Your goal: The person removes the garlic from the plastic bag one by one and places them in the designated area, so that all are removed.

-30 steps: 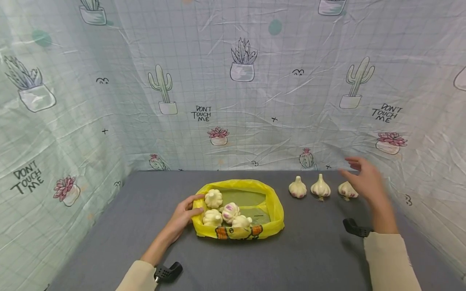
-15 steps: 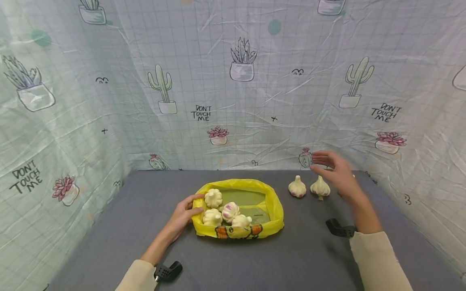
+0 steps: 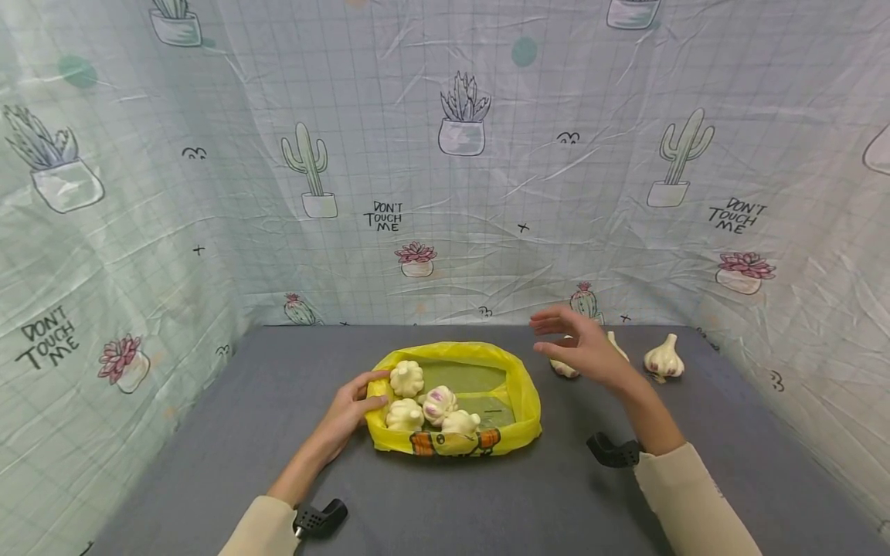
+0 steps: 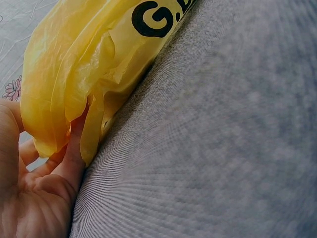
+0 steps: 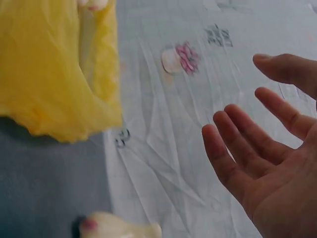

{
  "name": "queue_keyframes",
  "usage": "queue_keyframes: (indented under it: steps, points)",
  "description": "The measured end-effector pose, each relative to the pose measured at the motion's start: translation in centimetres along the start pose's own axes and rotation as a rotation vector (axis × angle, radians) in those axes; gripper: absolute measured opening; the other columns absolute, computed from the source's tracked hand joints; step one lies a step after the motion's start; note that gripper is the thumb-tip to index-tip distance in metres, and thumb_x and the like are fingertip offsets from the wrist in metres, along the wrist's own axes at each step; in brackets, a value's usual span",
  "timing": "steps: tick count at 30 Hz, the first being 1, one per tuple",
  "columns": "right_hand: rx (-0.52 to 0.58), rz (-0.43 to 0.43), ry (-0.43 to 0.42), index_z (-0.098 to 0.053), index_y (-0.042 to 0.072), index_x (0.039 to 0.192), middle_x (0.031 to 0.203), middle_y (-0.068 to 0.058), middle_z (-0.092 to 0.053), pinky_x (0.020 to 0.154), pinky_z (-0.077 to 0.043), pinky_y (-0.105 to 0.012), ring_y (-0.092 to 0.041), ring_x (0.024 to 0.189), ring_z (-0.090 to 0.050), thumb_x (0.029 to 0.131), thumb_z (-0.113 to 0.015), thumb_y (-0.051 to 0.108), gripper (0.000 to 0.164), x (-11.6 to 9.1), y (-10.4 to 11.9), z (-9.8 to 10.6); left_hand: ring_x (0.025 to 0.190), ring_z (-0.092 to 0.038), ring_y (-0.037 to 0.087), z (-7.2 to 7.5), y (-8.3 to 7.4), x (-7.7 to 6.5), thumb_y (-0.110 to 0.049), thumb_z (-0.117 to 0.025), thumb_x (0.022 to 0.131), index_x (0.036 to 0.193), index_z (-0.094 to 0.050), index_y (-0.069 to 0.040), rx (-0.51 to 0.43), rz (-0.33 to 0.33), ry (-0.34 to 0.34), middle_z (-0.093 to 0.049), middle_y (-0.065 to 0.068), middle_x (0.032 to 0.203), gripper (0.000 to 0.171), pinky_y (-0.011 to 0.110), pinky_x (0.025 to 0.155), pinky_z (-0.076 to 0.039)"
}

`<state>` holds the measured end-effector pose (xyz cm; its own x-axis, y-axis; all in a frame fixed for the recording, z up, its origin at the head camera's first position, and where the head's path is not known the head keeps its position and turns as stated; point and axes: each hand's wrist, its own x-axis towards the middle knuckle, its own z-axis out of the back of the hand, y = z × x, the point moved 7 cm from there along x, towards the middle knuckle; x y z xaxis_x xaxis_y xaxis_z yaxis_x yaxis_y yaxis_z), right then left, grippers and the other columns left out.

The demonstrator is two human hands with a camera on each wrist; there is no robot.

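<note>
A yellow plastic bag (image 3: 524, 401) with a rolled-open mouth stands on the grey table, several garlic bulbs (image 3: 440, 405) grouped in its left half. My left hand (image 3: 345, 413) holds the bag's left rim; the left wrist view shows its fingers around the bag's crumpled side (image 4: 74, 64). To the right of the bag, my right hand (image 3: 580, 347) hovers with fingers extended and nothing in them. It partly covers the leftmost loose garlic bulb (image 3: 564, 368) and most of the middle one (image 3: 616, 345). A third garlic bulb (image 3: 664, 359) is in full view farther right.
A patterned fabric sheet (image 3: 348, 154) hangs behind the table (image 3: 445, 502) and along both sides. The table's back edge runs just behind the row of loose bulbs.
My right hand has swept left, from over the rightmost loose bulb to over the leftmost one, uncovering the right bulb. The left hand, bag and bulbs have stayed put.
</note>
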<state>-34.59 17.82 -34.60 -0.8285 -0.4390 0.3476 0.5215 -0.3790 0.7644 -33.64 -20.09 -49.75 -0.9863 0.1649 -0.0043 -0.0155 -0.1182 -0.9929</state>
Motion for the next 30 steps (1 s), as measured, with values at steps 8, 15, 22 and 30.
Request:
queue_keyframes:
  steps: [8,15,22,30]
  points:
    - [0.026,0.028,0.128,-0.058,0.004,0.139,0.137,-0.02,-0.063,0.101,-0.054,-0.051,-0.04,0.127,-0.06,0.098,-0.072,0.014,0.045,0.4,0.7,-3.5,0.114,-0.066,0.023,0.1,0.0,0.1,-0.014,-0.065,0.1,0.151,-0.052,-0.011,-0.001,-0.004,-0.002,-0.05,0.023,0.153,0.052,0.031,0.085,-0.058]
    - [0.073,0.051,0.256,-0.061,0.009,0.134,0.134,-0.015,-0.064,0.099,-0.055,-0.052,-0.038,0.122,-0.063,0.097,-0.071,0.011,0.038,0.8,0.9,-6.2,0.109,-0.067,0.019,0.1,-0.1,-0.1,-0.011,-0.065,0.1,0.152,-0.049,-0.009,-0.03,0.004,0.003,-0.054,0.026,0.147,0.055,0.031,0.084,-0.059]
    - [0.101,0.037,0.399,-0.061,0.008,0.135,0.137,-0.017,-0.064,0.1,-0.055,-0.054,-0.044,0.127,-0.06,0.098,-0.071,0.014,0.039,0.7,0.8,-8.5,0.11,-0.067,0.02,-0.1,0.2,0.1,-0.008,-0.066,0.098,0.153,-0.047,-0.01,-0.062,0.009,0.031,-0.053,0.026,0.146,0.058,0.034,0.085,-0.06]
    - [0.112,0.004,0.545,-0.06,0.007,0.137,0.138,-0.021,-0.063,0.105,-0.051,-0.056,-0.047,0.13,-0.057,0.101,-0.067,0.015,0.037,0.7,0.8,-10.9,0.109,-0.067,0.02,0.0,0.2,0.2,-0.007,-0.065,0.098,0.154,-0.046,-0.009,-0.089,-0.002,0.04,-0.053,0.027,0.146,0.059,0.033,0.084,-0.061]
